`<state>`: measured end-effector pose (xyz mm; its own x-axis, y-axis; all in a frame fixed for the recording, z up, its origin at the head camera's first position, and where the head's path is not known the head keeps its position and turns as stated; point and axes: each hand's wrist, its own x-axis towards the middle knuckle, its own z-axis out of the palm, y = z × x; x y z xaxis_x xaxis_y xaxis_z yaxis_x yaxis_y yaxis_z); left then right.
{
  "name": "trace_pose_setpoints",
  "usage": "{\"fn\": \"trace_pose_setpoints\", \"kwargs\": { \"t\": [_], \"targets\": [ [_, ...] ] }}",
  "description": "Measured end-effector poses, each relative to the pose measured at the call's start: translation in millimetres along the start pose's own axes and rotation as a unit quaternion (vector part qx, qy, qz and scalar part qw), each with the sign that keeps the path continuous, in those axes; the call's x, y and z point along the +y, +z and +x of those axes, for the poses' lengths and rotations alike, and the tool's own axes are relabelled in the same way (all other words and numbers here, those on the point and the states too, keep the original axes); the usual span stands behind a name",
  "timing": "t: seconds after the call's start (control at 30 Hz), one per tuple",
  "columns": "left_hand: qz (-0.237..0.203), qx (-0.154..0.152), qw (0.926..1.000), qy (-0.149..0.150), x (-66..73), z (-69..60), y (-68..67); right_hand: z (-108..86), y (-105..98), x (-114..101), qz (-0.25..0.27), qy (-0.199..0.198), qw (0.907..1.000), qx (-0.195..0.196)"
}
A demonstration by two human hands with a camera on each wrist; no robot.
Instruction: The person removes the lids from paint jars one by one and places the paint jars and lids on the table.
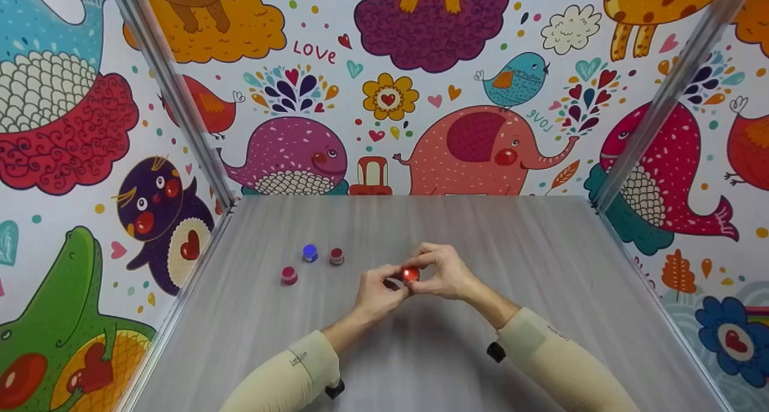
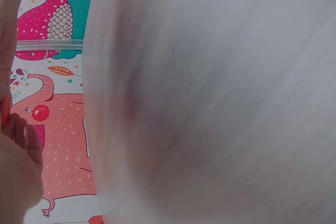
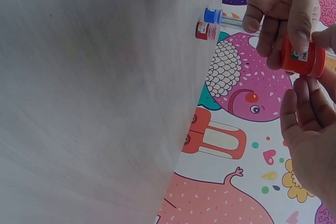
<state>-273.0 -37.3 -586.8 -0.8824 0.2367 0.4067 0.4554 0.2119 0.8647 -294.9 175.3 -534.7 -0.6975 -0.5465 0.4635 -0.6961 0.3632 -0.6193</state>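
A small red paint jar with a white label is held above the table between both hands. My left hand grips its body, with the thumb lying over the label in the right wrist view. From the other side, the fingers and thumb of my right hand pinch the red lid end. The jar lies on its side in that view, its lid on; whether the lid is loose I cannot tell. In the left wrist view only a red sliver of the jar shows beside the left hand.
Left of the hands, three more small jars stand on the grey wood-grain table: a pink one, a blue one and a dark red one. Walls printed with cartoon animals enclose the table's back and sides.
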Motion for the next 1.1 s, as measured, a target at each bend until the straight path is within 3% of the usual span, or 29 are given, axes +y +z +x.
{"fn": "trace_pose_setpoints", "kwargs": {
  "t": [0.43, 0.63, 0.93, 1.1],
  "targets": [
    [-0.003, -0.001, 0.9999, 0.017, -0.2, -0.2, 0.4, 0.1, -1, -2, -0.006, -0.01, 0.9997, -0.021],
    [0.005, 0.014, 0.9999, 0.006, 2.9, 3.3, -2.8, 0.7, -3, -2, -0.008, -0.003, 1.0, 0.002],
    [0.015, 0.027, 0.9993, -0.02, 4.0, 4.0, -4.6, 0.2, -1, -7, -0.049, 0.057, 0.9968, 0.029],
    [0.011, 0.026, 0.9993, -0.023, 3.4, 3.8, -3.0, 1.9, 2, -10, -0.061, 0.052, 0.9958, 0.043]
  ]
}}
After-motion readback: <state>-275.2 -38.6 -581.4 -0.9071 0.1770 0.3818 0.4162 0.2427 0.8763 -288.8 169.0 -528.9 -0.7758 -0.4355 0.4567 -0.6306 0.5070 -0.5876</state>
